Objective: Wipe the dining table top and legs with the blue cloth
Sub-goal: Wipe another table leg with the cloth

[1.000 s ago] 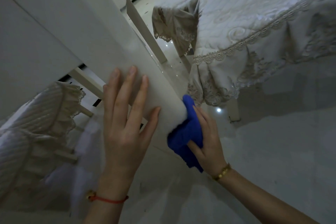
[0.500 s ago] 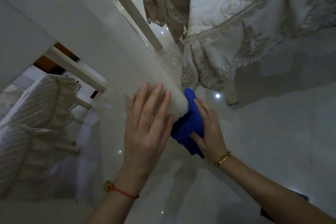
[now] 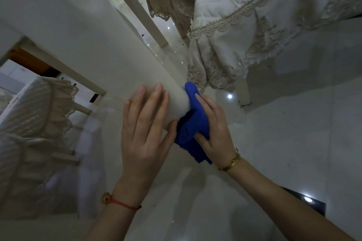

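Note:
A thick white table leg (image 3: pixel 109 51) runs from the upper left down to the glossy floor. At its foot, my right hand (image 3: pixel 214 129) presses the blue cloth (image 3: pixel 193 123) against the leg's right side, with fingers laid over the cloth and the thumb tucked into it. My left hand (image 3: pixel 146 133) rests flat on the leg's near face just above the floor, fingers straight. Part of the cloth hangs below my right palm.
A chair with a lace-trimmed cream cover (image 3: pixel 244 25) stands to the right of the leg. Another covered chair (image 3: pixel 33 123) is at the left. A second white table leg (image 3: pixel 137 8) stands further back. White tiled floor (image 3: pixel 293 143) spreads to the right.
Both hands have slid down the leg toward its foot, the left hand most of all. The cloth stays pressed at the leg's bottom end.

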The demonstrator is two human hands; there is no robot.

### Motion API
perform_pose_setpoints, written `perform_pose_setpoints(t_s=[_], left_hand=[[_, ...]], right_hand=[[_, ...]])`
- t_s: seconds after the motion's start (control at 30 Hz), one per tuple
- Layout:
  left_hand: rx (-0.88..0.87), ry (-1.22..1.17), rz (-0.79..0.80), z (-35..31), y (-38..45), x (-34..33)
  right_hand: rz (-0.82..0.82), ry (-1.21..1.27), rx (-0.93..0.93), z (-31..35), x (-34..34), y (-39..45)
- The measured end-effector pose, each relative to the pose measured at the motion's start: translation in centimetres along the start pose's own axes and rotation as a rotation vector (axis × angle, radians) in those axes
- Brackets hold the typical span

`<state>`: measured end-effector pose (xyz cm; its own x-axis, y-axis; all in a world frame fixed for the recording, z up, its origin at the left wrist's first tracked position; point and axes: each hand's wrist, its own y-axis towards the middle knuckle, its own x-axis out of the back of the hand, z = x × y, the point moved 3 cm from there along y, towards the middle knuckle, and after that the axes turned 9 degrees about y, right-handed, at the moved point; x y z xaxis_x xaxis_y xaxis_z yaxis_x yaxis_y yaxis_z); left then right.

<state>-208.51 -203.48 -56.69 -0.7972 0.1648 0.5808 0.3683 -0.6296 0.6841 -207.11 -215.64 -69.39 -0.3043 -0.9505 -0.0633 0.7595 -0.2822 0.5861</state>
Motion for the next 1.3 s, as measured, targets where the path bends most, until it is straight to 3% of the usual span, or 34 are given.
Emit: perform_pose_setpoints(t_s=[0.23, 0.37, 0.57, 0.63, 0.77, 0.83, 0.97, 1.17, 1.23, 1.3], left_hand=[[0.028, 0.011, -0.028, -0.4, 0.1, 0.2], [0.032, -0.004, -0.031, -0.4, 0.1, 0.1], [0.011, -0.006, -0.021, 0.0, 0.1, 0.0], [0.010, -0.006, -0.021, 0.1, 0.1, 0.0], [0.023, -0.008, -0.026, -0.1, 0.1, 0.2], [0.031, -0.017, -0.020, -0.2, 0.1, 0.3], [0.028, -0.013, -0.021, -0.1, 0.1, 0.2], [0.008, -0.014, 0.001, 0.1, 0.1, 0.1], [0.007, -0.014, 0.007, 0.1, 0.1, 0.2], [0.004, -0.016, 0.010, 0.1, 0.1, 0.2]], right_hand=[[0.163, 0.120, -0.551, -10.5, 3.2, -9.8], [0.212, 0.006, -0.486, -9.7, 3.6, -9.5], [0.075, -0.034, -0.088, -2.9, 0.4, -2.2], [0.094, -0.014, -0.164, -5.3, 0.5, -3.7], [0.146, 0.110, -0.546, -10.1, 2.8, -9.5], [0.173, 0.104, -0.593, -11.1, 3.6, -11.1], [0.189, 0.082, -0.520, -10.2, 3.0, -9.4], [0.076, -0.052, 0.029, -0.7, 0.4, 0.2], [0.056, -0.033, 0.061, -1.0, 0.2, 0.2], [0.098, -0.032, -0.060, -3.9, 0.6, -2.3]])
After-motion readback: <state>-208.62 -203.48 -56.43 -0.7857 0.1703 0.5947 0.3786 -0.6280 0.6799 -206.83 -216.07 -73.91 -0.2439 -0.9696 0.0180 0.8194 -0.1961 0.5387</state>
